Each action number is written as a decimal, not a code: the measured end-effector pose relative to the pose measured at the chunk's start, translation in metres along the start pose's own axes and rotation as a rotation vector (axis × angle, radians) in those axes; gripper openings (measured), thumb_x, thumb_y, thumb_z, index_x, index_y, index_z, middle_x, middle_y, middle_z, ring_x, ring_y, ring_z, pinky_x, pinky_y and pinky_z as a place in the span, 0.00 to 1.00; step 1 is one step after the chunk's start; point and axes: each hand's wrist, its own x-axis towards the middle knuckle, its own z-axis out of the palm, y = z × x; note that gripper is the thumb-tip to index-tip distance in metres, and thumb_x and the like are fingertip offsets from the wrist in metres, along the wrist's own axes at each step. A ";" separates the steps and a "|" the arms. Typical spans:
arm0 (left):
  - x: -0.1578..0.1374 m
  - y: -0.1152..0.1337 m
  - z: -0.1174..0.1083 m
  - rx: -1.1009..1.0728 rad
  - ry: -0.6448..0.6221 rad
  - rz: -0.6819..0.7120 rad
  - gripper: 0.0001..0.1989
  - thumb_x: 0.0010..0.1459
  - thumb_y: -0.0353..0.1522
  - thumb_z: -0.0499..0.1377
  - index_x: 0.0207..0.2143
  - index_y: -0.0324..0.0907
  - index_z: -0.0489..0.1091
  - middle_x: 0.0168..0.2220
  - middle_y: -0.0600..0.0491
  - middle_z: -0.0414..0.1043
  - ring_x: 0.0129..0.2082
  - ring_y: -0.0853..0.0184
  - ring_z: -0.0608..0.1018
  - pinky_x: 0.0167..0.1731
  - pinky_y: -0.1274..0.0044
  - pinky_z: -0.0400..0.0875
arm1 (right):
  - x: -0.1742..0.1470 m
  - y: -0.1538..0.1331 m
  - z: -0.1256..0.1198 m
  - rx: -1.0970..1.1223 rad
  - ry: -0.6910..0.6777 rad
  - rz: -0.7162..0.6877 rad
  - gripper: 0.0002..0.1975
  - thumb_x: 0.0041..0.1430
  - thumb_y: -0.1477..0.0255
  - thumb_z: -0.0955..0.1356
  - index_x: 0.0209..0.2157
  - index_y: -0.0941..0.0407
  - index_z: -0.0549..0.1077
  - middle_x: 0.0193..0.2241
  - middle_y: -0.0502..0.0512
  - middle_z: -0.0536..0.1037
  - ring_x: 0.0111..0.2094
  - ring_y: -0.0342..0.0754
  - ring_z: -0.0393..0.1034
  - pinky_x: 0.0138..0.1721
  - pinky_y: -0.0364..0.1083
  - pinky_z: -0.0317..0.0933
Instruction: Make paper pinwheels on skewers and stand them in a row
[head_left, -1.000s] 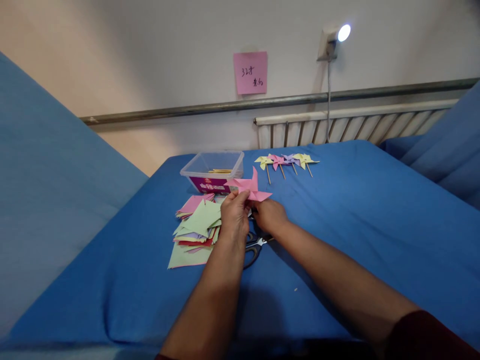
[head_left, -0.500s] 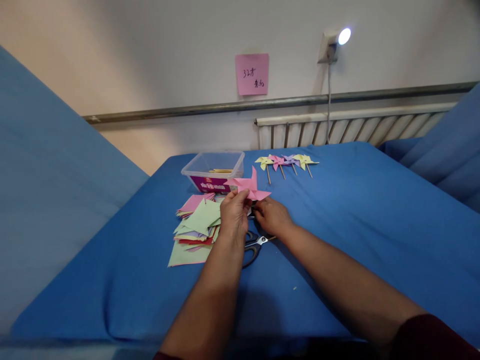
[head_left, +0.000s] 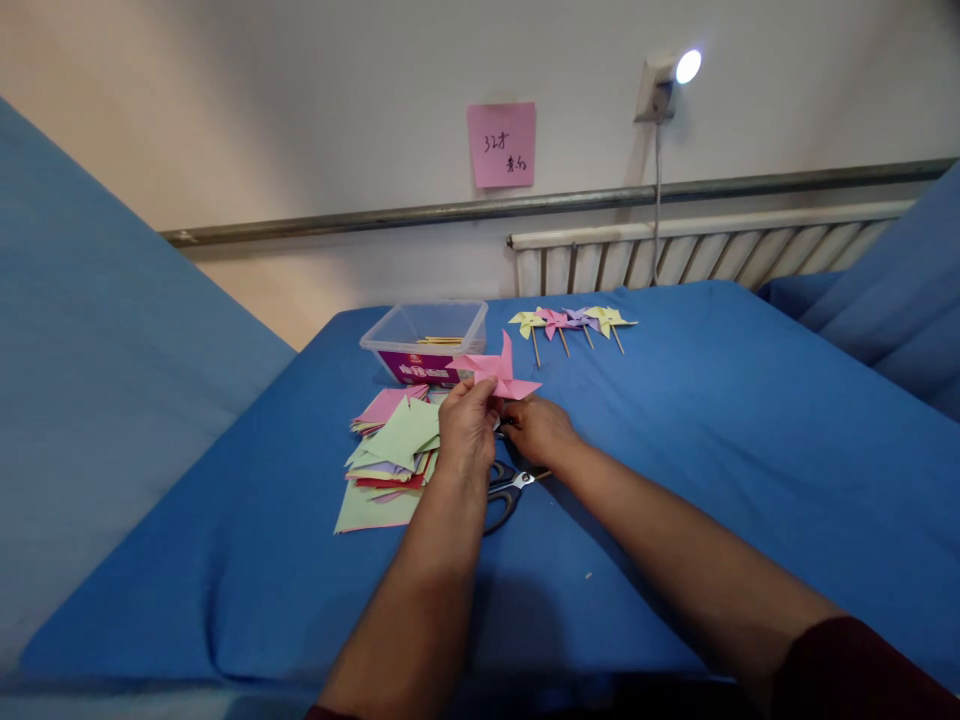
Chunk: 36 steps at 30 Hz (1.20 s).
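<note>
A pink paper pinwheel [head_left: 501, 372] is pinched between the thumb and fingers of my left hand [head_left: 466, 420], its folded blades raised above the table. Just to the right, my right hand [head_left: 541, 430] has its fingers bent closed below the pinwheel. A small dark thing shows at those fingertips, mostly hidden, and I cannot make out what it is. Scissors [head_left: 510, 492] with dark handles lie under and in front of my hands, their blades pointing right. Left of my left wrist is a loose pile of coloured paper sheets [head_left: 397, 440], green on top.
Behind my left hand stands a clear plastic box [head_left: 424, 335] with wooden sticks [head_left: 441, 340] inside. Several finished pinwheels [head_left: 556, 322] on sticks lie in a row at the back. A blue cloth [head_left: 712, 420] covers the table; blue curtains [head_left: 112, 380] hang at both sides.
My right hand has shifted slightly left, closer to my left hand. The left hand keeps its pinch on the pink pinwheel.
</note>
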 end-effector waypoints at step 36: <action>-0.002 -0.007 0.001 0.067 -0.035 -0.010 0.12 0.36 0.28 0.67 0.22 0.39 0.66 0.20 0.58 0.68 0.21 0.74 0.70 0.27 0.79 0.66 | -0.030 0.071 -0.005 0.161 -0.036 -0.062 0.08 0.59 0.72 0.63 0.34 0.56 0.75 0.34 0.52 0.74 0.34 0.42 0.67 0.38 0.40 0.56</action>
